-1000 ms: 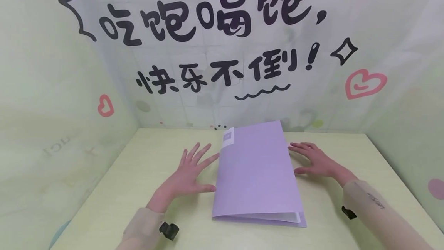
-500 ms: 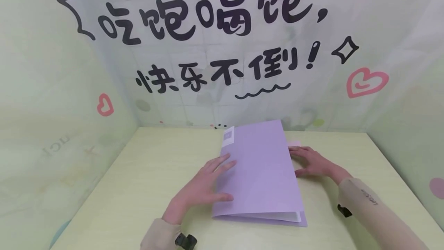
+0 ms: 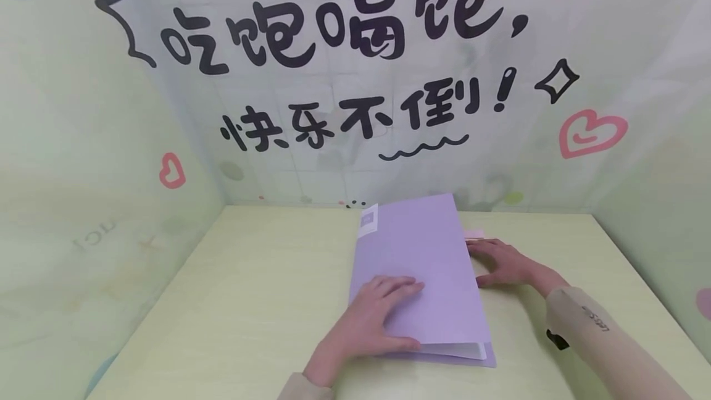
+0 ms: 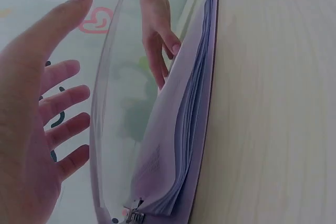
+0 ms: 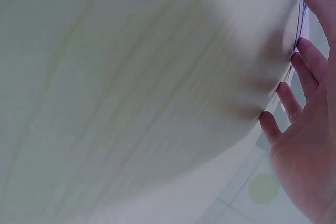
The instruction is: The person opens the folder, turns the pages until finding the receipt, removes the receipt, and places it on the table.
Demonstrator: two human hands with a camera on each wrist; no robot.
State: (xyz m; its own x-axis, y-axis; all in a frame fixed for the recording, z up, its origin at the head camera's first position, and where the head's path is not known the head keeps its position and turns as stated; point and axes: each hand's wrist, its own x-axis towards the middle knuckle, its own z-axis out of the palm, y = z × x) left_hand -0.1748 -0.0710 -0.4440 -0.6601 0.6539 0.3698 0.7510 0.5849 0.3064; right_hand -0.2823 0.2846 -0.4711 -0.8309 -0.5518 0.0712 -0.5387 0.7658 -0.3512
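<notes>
A light purple folder (image 3: pixel 416 258) lies on the table with its cover slightly raised. White sheets (image 3: pixel 455 349) show at its near edge, and a pale label (image 3: pixel 368 221) marks its upper left corner. My left hand (image 3: pixel 372 320) is over the lower left part of the cover, fingers spread; in the left wrist view its fingertips appear just off the cover. Beside the right edge is my right hand (image 3: pixel 505 264), fingers relaxed, their tips at the folder's edge and the tabletop. A metal clip (image 4: pixel 135 214) sits inside the spine in the left wrist view.
The pale wooden table (image 3: pixel 266 276) runs back to a printed wall sheet (image 3: pixel 311 178) with dark lettering. A small pink strip (image 3: pixel 474 234) shows beyond my right hand. Similar sheets stand at both sides.
My left hand has moved right and nearer, from beside the folder's left edge to over its cover. The right hand has barely moved; a pink strip now shows behind it.
</notes>
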